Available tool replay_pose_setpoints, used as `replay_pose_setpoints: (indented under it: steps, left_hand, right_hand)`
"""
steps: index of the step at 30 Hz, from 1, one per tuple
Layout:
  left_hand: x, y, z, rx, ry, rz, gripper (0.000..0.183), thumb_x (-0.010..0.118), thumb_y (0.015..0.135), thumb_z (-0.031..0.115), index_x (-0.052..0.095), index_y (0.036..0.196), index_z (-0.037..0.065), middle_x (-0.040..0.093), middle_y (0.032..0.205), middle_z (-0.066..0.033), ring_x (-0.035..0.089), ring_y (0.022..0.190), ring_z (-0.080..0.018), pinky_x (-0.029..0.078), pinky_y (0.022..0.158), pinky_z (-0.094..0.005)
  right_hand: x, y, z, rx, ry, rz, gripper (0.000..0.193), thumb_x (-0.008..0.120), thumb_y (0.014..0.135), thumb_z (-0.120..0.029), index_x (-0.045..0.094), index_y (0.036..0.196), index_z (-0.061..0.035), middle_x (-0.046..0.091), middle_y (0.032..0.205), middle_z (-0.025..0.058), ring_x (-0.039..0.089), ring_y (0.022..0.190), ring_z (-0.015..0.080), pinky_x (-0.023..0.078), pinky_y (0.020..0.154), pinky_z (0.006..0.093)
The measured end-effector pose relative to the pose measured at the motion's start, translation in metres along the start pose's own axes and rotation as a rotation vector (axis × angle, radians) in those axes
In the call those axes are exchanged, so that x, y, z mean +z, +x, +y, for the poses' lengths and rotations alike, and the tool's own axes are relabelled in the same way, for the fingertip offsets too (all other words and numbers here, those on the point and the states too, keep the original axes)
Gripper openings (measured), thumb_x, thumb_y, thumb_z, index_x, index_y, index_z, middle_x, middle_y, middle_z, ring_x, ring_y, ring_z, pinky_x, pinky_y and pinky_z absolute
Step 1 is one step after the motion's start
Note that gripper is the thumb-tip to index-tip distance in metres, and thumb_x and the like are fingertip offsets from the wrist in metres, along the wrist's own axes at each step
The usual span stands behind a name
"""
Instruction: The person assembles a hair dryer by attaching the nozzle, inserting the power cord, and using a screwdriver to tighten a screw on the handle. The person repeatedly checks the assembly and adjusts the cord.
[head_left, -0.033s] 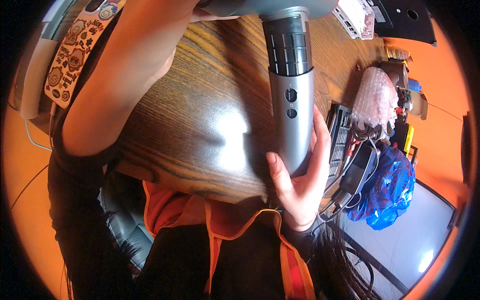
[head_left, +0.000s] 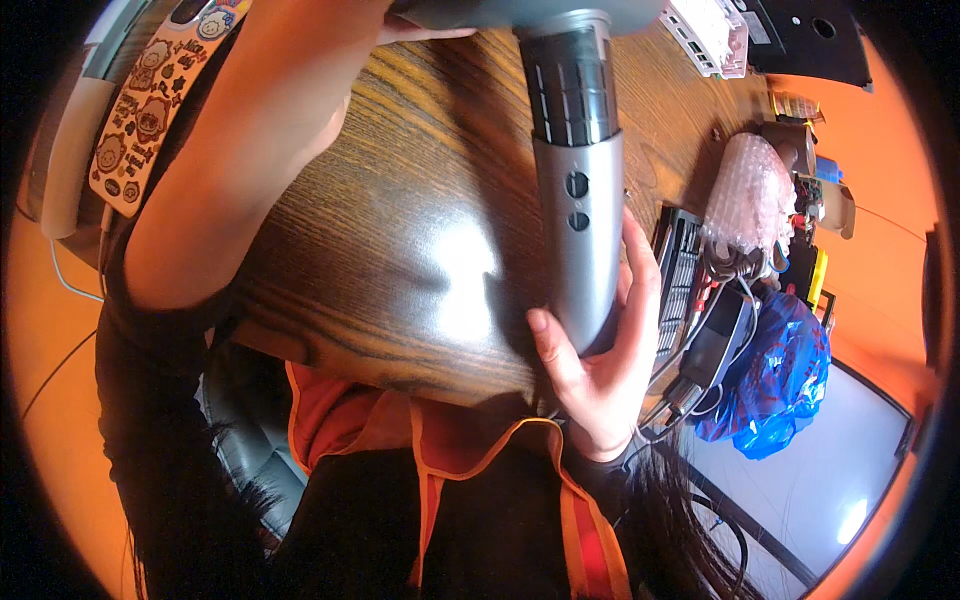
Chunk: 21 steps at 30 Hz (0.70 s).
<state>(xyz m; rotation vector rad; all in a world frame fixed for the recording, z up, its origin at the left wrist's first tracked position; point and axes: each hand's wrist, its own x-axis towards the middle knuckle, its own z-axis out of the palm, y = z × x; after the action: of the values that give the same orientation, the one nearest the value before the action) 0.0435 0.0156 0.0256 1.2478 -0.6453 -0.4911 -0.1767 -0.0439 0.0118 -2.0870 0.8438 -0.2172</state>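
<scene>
A grey hair dryer [head_left: 582, 250] stretches from the top edge down over the table, its handle toward me. Its thick head [head_left: 480, 12] is cut off by the top edge. Between head and handle shows a dark, glossy cylindrical section [head_left: 570, 95]; two round dark buttons sit on the grey handle below it. My right hand [head_left: 605, 370] is closed around the handle's lower end, thumb on the left side and fingers on the right. My left hand [head_left: 428, 34] reaches up to the dryer's head, a finger lying against its underside; most of that hand is out of view or behind my forearm.
The brown wooden table [head_left: 390, 210] lies beneath. To the right are a black keyboard [head_left: 678, 265], a bubble-wrapped bundle [head_left: 748, 195], cables, a black adapter [head_left: 718, 340] and a blue plastic bag [head_left: 785, 375]. A white box-like device [head_left: 708, 38] stands far right; a sticker-patterned strip [head_left: 140, 130] is left.
The hair dryer has shifted slightly left and up, and its dark section looks a little turned. My right thumb has moved slightly left with it.
</scene>
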Motion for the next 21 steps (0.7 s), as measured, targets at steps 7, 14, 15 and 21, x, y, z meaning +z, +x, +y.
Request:
replay_pose_setpoints:
  steps: [7, 14, 15, 21]
  left_hand:
    - [0.011, -0.008, -0.010, -0.002, -0.067, 0.234, 0.061, 0.063, 0.077, 0.039, 0.038, 0.114, -0.002, 0.051, 0.101, -0.0139, 0.054, 0.091, -0.0171, 0.047, 0.074, -0.0279]
    - [-0.012, -0.006, -0.019, 0.225, -0.236, -0.109, 0.069, 0.048, 0.085, 0.047, 0.022, 0.136, 0.010, 0.041, 0.130, -0.0124, 0.042, 0.119, -0.0270, 0.041, 0.091, -0.0488]
    - [-0.008, -0.009, -0.021, 0.199, -0.347, -0.115, 0.062, 0.053, 0.085, 0.037, 0.025, 0.133, 0.010, 0.043, 0.126, -0.0131, 0.046, 0.115, -0.0272, 0.042, 0.091, -0.0464]
    - [0.038, -0.037, -0.024, -0.171, -0.613, -0.739, 0.079, 0.064, 0.077, 0.048, 0.031, 0.130, 0.000, 0.056, 0.108, -0.0135, 0.050, 0.110, -0.0239, 0.040, 0.094, -0.0391]
  right_hand:
    - [-0.003, 0.009, 0.006, -0.248, -0.243, 0.076, 0.072, 0.068, 0.074, -0.012, 0.030, 0.133, 0.0006, 0.048, 0.123, 0.0225, 0.055, 0.105, 0.0348, 0.045, 0.087, 0.0377]
    - [-0.005, 0.006, -0.004, -0.200, 0.220, 0.040, 0.073, 0.066, 0.074, -0.010, 0.026, 0.133, 0.0056, 0.044, 0.126, 0.0232, 0.045, 0.117, 0.0320, 0.036, 0.097, 0.0374]
    - [-0.007, 0.006, -0.006, -0.187, 0.348, -0.016, 0.072, 0.065, 0.075, -0.011, 0.025, 0.134, 0.0048, 0.047, 0.121, 0.0212, 0.049, 0.110, 0.0297, 0.038, 0.092, 0.0356]
    - [-0.007, 0.008, -0.007, -0.249, 1.043, -0.358, 0.066, 0.057, 0.085, -0.021, 0.020, 0.137, -0.0019, 0.053, 0.092, 0.0107, 0.056, 0.073, 0.0147, 0.045, 0.062, 0.0241]
